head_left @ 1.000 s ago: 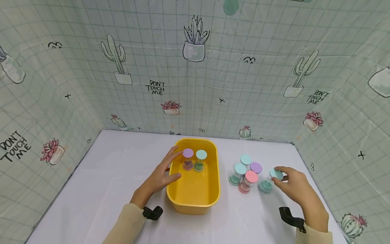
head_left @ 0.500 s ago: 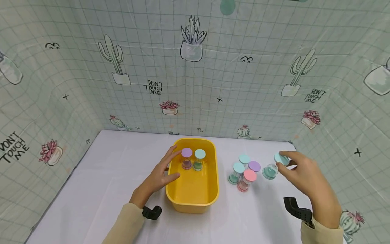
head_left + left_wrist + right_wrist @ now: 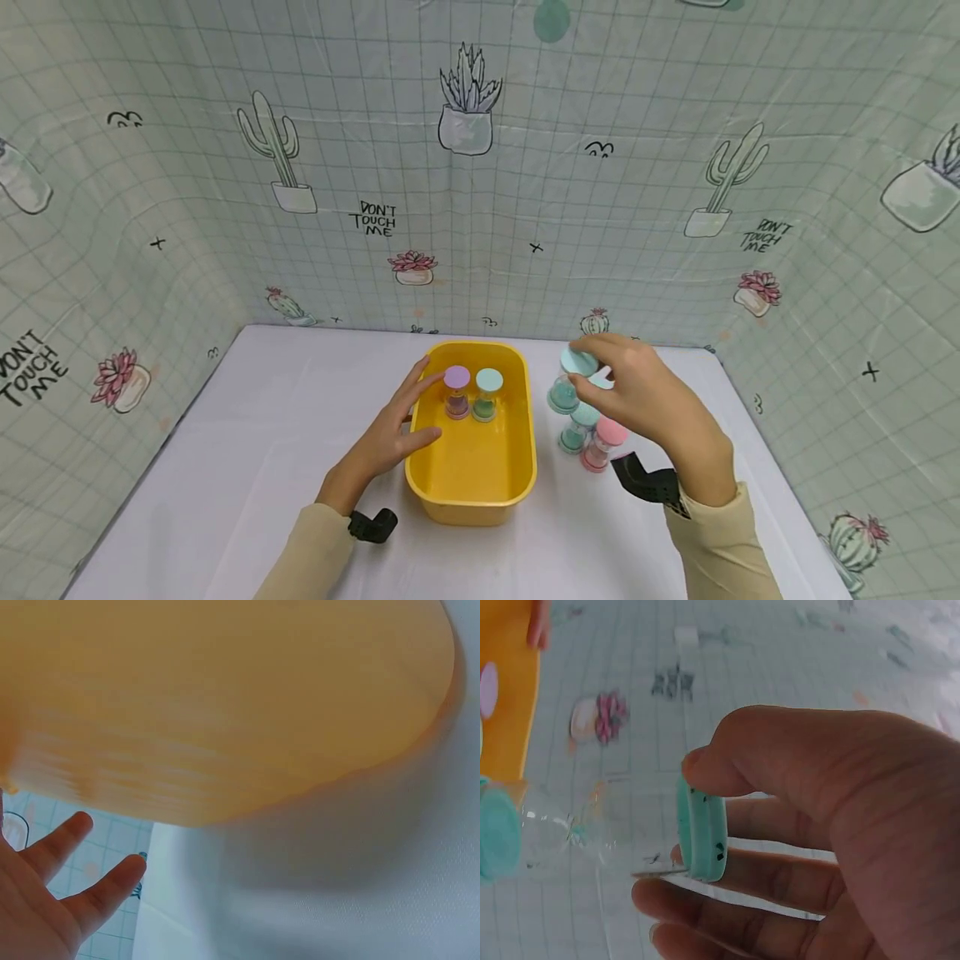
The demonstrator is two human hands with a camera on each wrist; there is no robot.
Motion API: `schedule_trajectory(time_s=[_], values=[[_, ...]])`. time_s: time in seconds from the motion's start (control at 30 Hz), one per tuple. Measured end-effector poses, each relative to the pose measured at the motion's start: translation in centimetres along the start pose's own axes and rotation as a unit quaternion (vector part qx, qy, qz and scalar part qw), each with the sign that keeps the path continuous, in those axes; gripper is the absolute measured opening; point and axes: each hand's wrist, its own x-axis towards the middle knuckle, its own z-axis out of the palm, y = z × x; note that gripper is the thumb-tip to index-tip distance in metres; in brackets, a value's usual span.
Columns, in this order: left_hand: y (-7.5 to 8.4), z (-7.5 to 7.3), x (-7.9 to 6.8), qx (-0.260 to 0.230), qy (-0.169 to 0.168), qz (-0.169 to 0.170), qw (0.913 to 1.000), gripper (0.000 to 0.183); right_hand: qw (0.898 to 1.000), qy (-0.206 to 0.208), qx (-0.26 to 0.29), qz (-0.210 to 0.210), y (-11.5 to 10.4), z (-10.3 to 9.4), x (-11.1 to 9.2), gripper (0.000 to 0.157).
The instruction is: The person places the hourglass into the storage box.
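Note:
My right hand [image 3: 645, 392] pinches a teal sand timer [image 3: 562, 395] by its top cap, above the group of timers right of the yellow bin [image 3: 472, 475]. In the right wrist view, thumb and fingers close round the teal cap [image 3: 703, 832], and the clear glass extends left. My left hand [image 3: 386, 435] is at the bin's left side, fingers spread, thumb over the rim. Inside the bin stand a purple-capped timer [image 3: 457, 379] and a teal-capped timer [image 3: 489, 383]. The left wrist view shows the bin's outer wall [image 3: 225, 712] above the fingers.
Below my right hand stand a teal timer [image 3: 573, 438] and a pink timer [image 3: 600, 450]. Another teal cap [image 3: 602, 381] shows partly behind the fingers; the purple timer there is hidden. A patterned cloth [image 3: 525, 200] rises behind the white table [image 3: 247, 417].
My right hand has lifted the teal timer off the table's right side and carried it left, over the other timers. My left hand has stayed at the bin.

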Motion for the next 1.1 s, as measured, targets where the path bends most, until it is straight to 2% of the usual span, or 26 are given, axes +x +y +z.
schedule_trajectory(time_s=[0.17, 0.27, 0.43, 0.63, 0.8, 0.93, 1.1], values=[[-0.1, 0.0, -0.1, 0.005, 0.001, -0.007, 1.0, 0.077, 0.997, -0.036, 0.033, -0.063, -2.1, 1.7, 2.7, 0.03], [0.0, -0.1, -0.2, 0.008, 0.001, -0.009, 0.9999, 0.078, 0.993, -0.07, 0.052, -0.083, -3.1, 2.9, 4.1, 0.029], [0.1, -0.2, -0.3, 0.008, -0.004, -0.012, 0.9999, 0.08, 0.985, -0.142, 0.057, -0.081, -4.1, 4.8, 5.9, 0.033], [0.2, -0.3, -0.4, 0.013, -0.009, -0.016, 0.9997, 0.084, 0.974, -0.195, 0.058, -0.096, -4.3, 6.9, 7.6, 0.027], [0.3, -0.4, -0.4, 0.012, -0.012, -0.018, 0.9997, 0.084, 0.964, -0.253, 0.057, -0.063, -4.3, 8.3, 8.9, 0.033], [0.2, -0.3, -0.4, 0.018, -0.009, -0.02, 0.9996, 0.085, 0.956, -0.283, 0.061, -0.046, -3.8, 9.6, 9.6, 0.036], [0.1, -0.2, -0.4, 0.016, -0.008, -0.015, 0.9997, 0.085, 0.953, -0.297, 0.034, -0.055, -3.0, 11.3, 10.0, 0.037]])
